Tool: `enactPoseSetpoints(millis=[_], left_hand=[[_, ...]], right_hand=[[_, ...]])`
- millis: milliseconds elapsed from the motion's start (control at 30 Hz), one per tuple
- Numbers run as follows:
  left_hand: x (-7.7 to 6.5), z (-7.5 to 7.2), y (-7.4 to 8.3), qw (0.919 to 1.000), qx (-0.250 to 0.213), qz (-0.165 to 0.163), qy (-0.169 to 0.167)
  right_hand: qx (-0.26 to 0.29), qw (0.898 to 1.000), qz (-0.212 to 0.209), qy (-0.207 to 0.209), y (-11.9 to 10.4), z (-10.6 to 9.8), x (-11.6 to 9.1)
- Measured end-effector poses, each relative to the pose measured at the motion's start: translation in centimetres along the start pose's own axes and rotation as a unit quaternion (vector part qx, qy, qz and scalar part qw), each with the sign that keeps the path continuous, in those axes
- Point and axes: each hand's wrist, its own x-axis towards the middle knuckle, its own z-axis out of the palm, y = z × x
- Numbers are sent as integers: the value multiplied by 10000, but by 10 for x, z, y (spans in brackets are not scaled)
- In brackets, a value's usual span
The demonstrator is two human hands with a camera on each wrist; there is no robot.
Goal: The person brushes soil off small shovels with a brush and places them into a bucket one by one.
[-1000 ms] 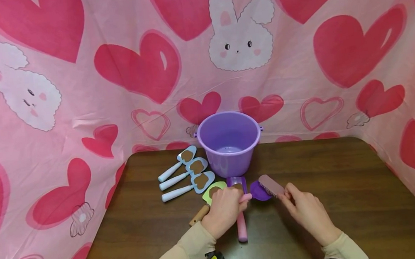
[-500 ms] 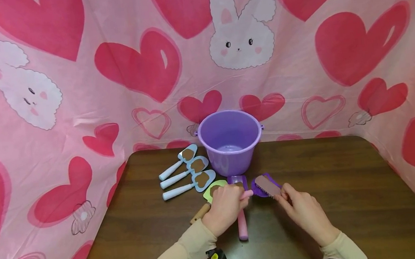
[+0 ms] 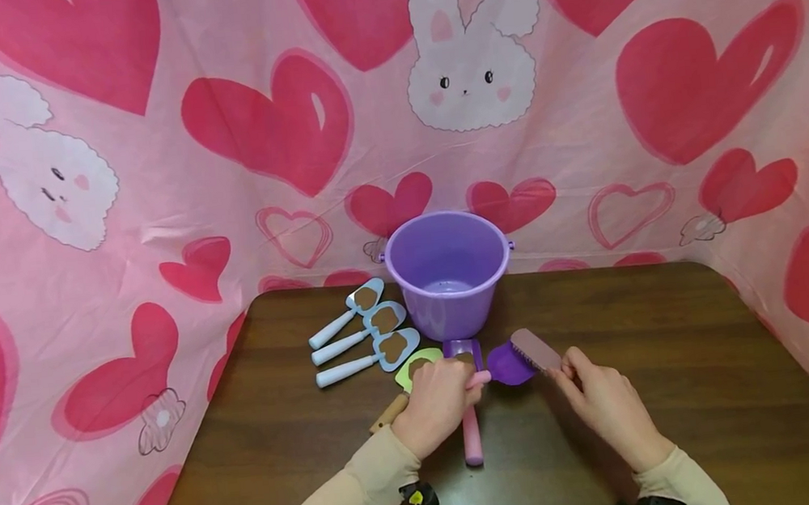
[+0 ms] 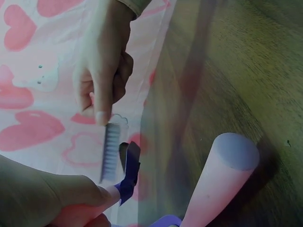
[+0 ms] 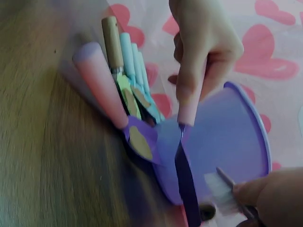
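Observation:
My left hand (image 3: 434, 408) grips the pink handle of a small hand trowel (image 3: 509, 366), its purple blade held out to the right above the table. Between my right thumb and fingers is a brush (image 3: 537, 349) with a dull pink back; my right hand (image 3: 609, 403) keeps it at the blade's upper right edge. The left wrist view shows the brush's pale bristles (image 4: 111, 149) facing the trowel blade (image 4: 130, 175). From the right wrist view, the blade (image 5: 187, 184) appears edge-on. Whether bristles and blade touch, I cannot tell.
Behind the hands stands a purple bucket (image 3: 450, 313). A second pink-handled purple trowel (image 3: 471, 441) lies before it. Left of that are a green trowel (image 3: 391, 412) with a wooden handle and three light blue trowels (image 3: 346, 369). Pink printed cloth (image 3: 379, 141) encloses the brown table (image 3: 678, 356).
The brush went left across the purple blade, then back up and right to its edge. The blade tilted up and lies flatter again now. My left hand has stayed nearly in place.

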Motion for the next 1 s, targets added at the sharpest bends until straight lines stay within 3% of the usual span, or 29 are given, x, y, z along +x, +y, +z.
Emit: enactPoseSetpoints(millis=[233, 700, 1000], left_hand=[[2, 0, 1, 10000, -36, -16, 26], [1, -1, 1, 9997, 73, 90, 215], [0, 0, 2, 9999, -1, 78, 136]], right_hand=[[111, 9987, -463, -182, -9, 6, -2], [-26, 9992, 295, -275, 4, -1, -1], [257, 9988, -310, -276, -4, 4, -2]])
